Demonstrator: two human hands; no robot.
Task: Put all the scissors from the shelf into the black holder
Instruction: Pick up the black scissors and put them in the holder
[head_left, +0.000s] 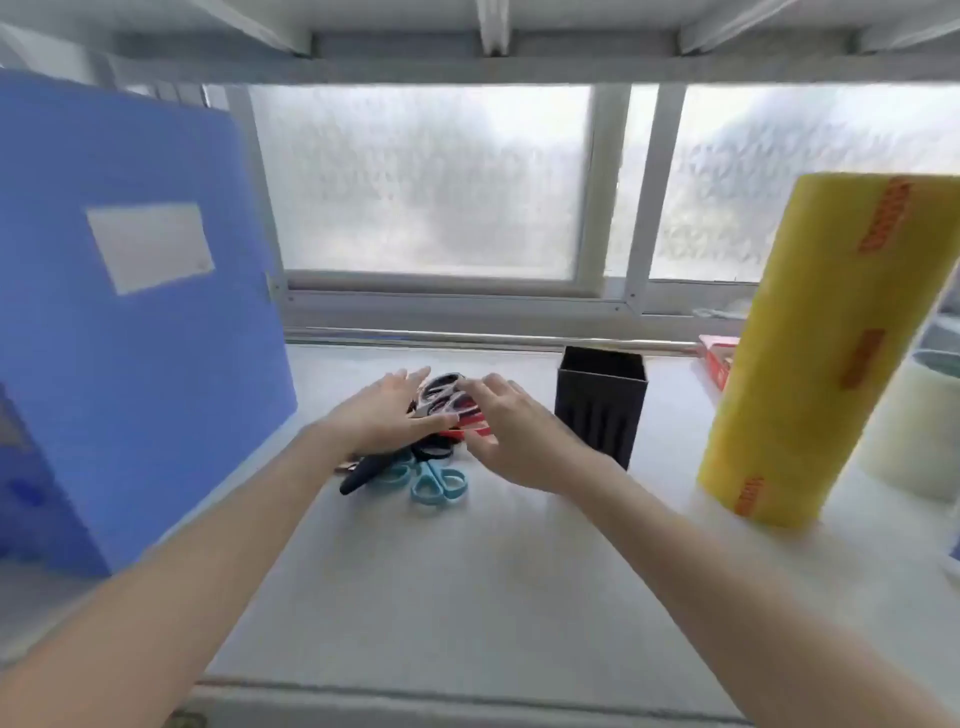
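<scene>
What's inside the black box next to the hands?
The black holder is open on top, but only a dark bit of inner wall shows. No scissor handles stick out. Its bottom is hidden by its own walls, so I can't say it's empty.

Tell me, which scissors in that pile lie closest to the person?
The light blue-handled scissors. They sit at the near edge of the pile, clear of both hands, while the grey-and-black pair lies farther back between the fingers.

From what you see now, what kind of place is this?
Probably an office or store-room shelf by a window: a blue file box, a pile of scissors beside a black holder, and a yellow film roll.
</scene>
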